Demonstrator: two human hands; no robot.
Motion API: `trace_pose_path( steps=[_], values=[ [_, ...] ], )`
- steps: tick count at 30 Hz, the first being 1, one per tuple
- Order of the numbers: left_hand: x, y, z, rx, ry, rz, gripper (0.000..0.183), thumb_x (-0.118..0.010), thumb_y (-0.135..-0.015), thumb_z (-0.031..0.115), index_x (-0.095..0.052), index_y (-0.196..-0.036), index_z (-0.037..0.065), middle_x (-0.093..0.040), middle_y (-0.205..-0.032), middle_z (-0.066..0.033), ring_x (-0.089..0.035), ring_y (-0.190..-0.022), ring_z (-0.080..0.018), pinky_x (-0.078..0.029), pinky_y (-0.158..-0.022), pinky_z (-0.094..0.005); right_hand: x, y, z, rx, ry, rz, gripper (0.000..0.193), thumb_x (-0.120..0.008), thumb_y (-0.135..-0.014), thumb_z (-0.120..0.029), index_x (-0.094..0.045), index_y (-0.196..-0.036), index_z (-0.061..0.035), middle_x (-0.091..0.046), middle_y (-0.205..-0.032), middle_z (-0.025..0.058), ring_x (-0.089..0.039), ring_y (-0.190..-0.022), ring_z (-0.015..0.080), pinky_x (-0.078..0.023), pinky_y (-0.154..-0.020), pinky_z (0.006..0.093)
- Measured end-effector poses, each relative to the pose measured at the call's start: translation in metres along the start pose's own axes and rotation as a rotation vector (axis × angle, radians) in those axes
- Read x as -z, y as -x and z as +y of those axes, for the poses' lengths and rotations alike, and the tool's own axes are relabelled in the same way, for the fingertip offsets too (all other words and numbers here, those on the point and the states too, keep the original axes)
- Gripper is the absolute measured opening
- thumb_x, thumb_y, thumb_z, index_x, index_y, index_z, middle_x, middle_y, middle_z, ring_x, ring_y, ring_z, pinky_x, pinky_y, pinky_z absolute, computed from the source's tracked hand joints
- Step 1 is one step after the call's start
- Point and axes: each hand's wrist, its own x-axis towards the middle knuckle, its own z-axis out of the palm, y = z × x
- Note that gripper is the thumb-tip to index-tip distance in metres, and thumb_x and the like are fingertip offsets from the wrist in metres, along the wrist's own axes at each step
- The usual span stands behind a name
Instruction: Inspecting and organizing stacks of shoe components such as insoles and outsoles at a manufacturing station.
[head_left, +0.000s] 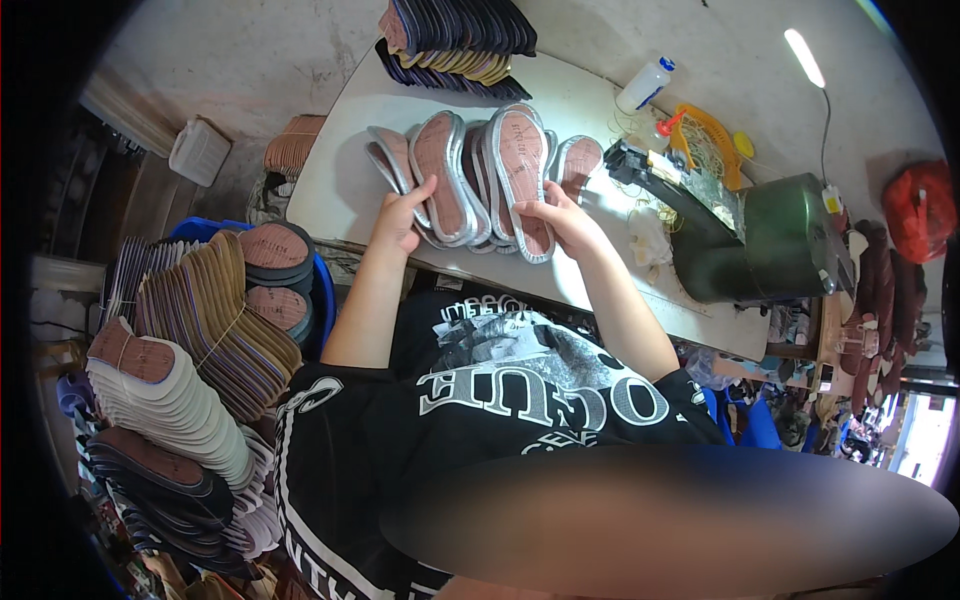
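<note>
Shoe insoles with reddish-brown faces and silver edges stand bunched on the white table (330, 170) in front of me. My left hand (402, 217) is closed on the left bunch of insoles (437, 160), its thumb lying over a face. On the right bunch of insoles (520, 150), my right hand (566, 217) has its thumb pressed on the front face near the lower end. The other fingers of both hands are partly hidden behind the insoles. Just beyond my right hand leans another silver-edged insole (577, 165).
A tied stack of dark and yellow insoles (460, 35) sits at the table's far edge. Rightward stand a green sewing machine (750, 240), a white bottle (645, 85) and an orange basket (735, 140) of thread. More insole stacks (200, 310) rise at my left.
</note>
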Motion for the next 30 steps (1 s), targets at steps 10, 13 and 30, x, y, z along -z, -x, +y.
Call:
trace_pose_path(
  steps=[10,13,30],
  values=[
    [0.006,0.016,-0.004,0.174,0.064,-0.228,0.04,-0.065,-0.086,0.017,-0.053,-0.119,0.0,-0.061,-0.115,-0.0125,-0.06,-0.104,-0.0238,-0.048,-0.091,-0.0392,-0.025,-0.01,-0.001,0.126,0.364,0.074,0.098,-0.083,-0.062,-0.034,-0.032,-0.133,0.0105,-0.053,-0.121,0.0256,-0.054,-0.112,0.0282,-0.039,-0.099,0.0326],
    [-0.013,0.019,-0.004,0.214,0.158,-0.25,0.061,-0.051,-0.092,0.048,-0.044,-0.131,0.002,-0.055,-0.125,-0.0138,-0.057,-0.111,-0.0235,-0.046,-0.095,-0.0388,-0.026,-0.014,0.005,0.172,0.375,0.06,0.101,-0.083,-0.061,-0.037,-0.031,-0.135,0.0087,-0.05,-0.125,0.0278,-0.052,-0.115,0.0295,-0.038,-0.1,0.0326],
    [-0.01,0.021,0.008,-0.534,-1.189,0.402,0.051,-0.053,-0.086,0.012,-0.028,-0.126,-0.008,-0.057,-0.107,-0.0328,-0.056,-0.098,-0.048,-0.045,-0.083,-0.0485,-0.06,-0.026,0.005,0.275,0.558,0.18,0.079,-0.079,-0.067,-0.033,-0.04,-0.117,0.0145,-0.056,-0.112,0.0269,-0.057,-0.106,0.0305,-0.044,-0.093,0.0346]
  ],
)
